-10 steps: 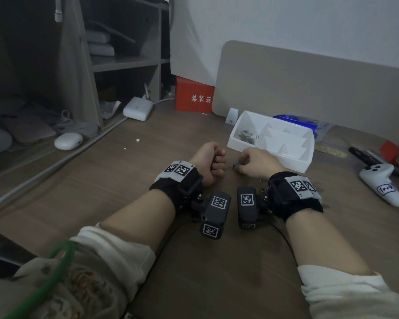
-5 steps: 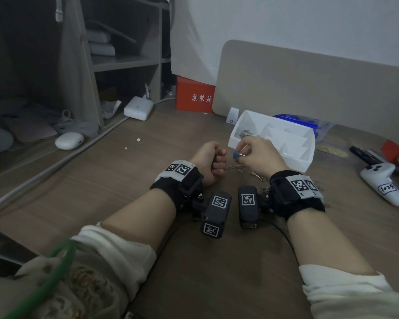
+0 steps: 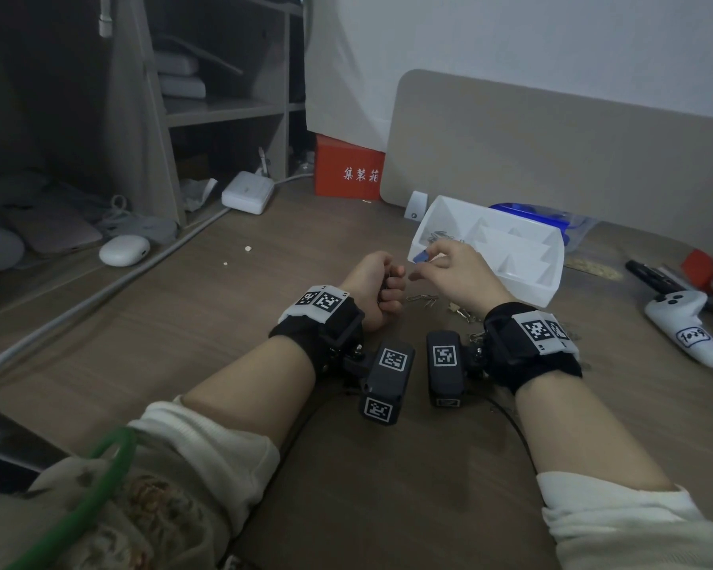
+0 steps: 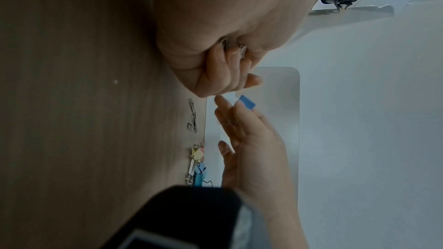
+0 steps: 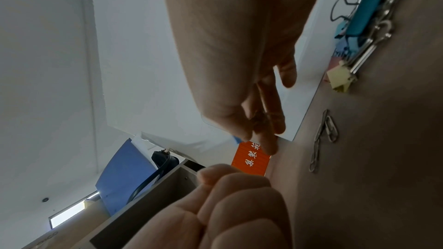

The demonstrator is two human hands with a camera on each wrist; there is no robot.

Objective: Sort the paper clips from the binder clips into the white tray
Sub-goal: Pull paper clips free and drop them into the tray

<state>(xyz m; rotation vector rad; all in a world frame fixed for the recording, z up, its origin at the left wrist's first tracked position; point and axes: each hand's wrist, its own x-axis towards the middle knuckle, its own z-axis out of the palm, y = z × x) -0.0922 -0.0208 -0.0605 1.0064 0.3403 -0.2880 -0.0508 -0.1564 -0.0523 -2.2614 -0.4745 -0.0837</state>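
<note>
My right hand [image 3: 427, 257] pinches a small blue binder clip [image 3: 421, 257] between thumb and fingers. It hovers by the front left corner of the white tray [image 3: 511, 277], just above the table. The tray's left compartment holds several paper clips [image 3: 441, 236]. My left hand [image 3: 390, 285] rests on the table as a fist, and the left wrist view shows metal clips [image 4: 233, 46] inside it. Loose paper clips [image 3: 422, 299] lie between my hands. More binder clips [image 3: 466, 314], yellow [image 5: 340, 77] and blue [image 5: 364, 20], lie beside my right wrist.
A white controller [image 3: 684, 327] lies at the right. A red box [image 3: 348, 170] and a beige divider panel [image 3: 552, 158] stand behind the tray, with a blue plastic box [image 3: 544, 216] beside it. A white charger [image 3: 248, 193], its cable and a white case [image 3: 124, 249] lie at the left.
My right hand has lifted from the table with the blue binder clip and moved up toward the tray's left corner. The left fist has stayed put.
</note>
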